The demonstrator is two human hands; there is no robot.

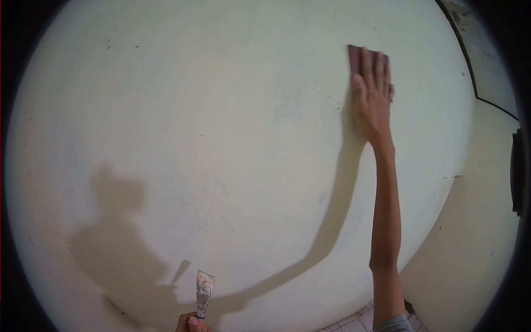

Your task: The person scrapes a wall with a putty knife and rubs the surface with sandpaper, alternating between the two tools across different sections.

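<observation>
My right hand [373, 97] is stretched up and pressed flat against a pale green wall [221, 122], pinning a dark reddish sheet of sandpaper [355, 57] under its fingers at the upper right. My left hand [192, 322] shows only partly at the bottom edge. It grips the handle of a putty knife [204, 293] whose smeared blade points upward, close to the wall.
The wall has small specks and faint patches. A corner at the right meets a beige wall [475, 232]. A dark fixture [518, 171] hangs at the far right. Tiled floor [362, 321] shows at the bottom. My shadow falls on the lower left of the wall.
</observation>
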